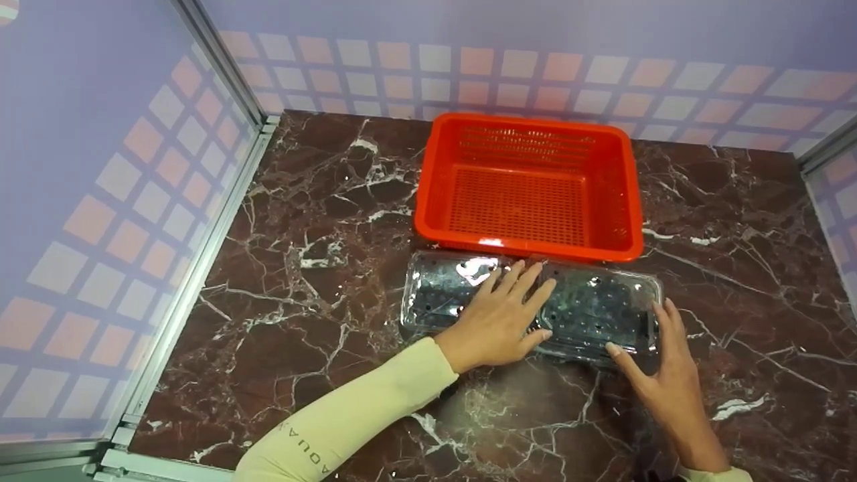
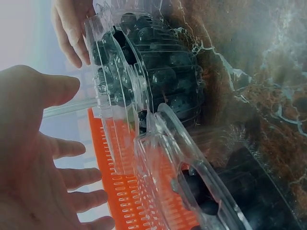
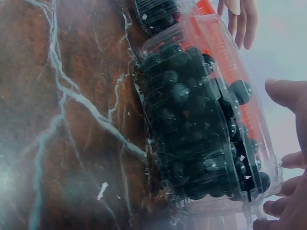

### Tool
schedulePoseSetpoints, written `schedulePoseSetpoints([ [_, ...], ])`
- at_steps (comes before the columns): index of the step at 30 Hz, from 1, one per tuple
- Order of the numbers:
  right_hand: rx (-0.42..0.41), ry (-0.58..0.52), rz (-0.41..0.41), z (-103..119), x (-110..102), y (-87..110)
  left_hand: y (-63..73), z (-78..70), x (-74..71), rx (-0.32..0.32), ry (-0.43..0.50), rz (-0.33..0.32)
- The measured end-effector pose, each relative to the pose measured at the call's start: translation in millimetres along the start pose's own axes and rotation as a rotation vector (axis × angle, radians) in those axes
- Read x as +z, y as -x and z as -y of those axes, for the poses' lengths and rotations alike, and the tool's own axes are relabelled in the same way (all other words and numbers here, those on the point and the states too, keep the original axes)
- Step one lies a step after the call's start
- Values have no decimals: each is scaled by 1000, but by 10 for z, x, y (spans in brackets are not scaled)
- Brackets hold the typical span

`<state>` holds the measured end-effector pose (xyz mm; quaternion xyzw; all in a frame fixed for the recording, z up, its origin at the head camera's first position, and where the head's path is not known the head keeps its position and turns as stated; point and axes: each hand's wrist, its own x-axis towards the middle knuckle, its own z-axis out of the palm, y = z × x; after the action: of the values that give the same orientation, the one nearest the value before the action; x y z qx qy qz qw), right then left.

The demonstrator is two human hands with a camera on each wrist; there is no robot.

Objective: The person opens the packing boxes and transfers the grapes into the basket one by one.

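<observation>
Two clear plastic clamshell boxes of dark round fruit lie side by side on the marbled tabletop. My left hand, fingers spread, is over the inner ends of the left box and the right box. In the left wrist view its fingers stand above the lids with nothing between them. My right hand is at the outer end of the right box, thumb by the front edge and fingers by the side. The right wrist view shows that hand's fingers loosely bent beside the lid, not wrapped round it.
A red-orange plastic basket with a perforated floor stands just behind the boxes, with no fruit inside. Lilac panels with printed squares border the marbled tabletop at the back and sides, framed by metal rails.
</observation>
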<state>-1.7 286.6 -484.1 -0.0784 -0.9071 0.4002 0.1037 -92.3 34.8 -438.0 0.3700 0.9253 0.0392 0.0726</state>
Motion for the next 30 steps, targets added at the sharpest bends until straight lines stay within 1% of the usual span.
schedulePoseSetpoints([
  [7,27,-26,-9,-35,10,19,-52,-26,20,15,-20,-10],
  [18,27,-88,-17,-124,18,17,-125,-79,76,29,-19,10],
  [23,46,-97,-24,-151,31,18,-158,-88,103,39,-28,27],
  [30,70,-72,-25,-182,35,11,-188,-96,127,42,-56,67],
])
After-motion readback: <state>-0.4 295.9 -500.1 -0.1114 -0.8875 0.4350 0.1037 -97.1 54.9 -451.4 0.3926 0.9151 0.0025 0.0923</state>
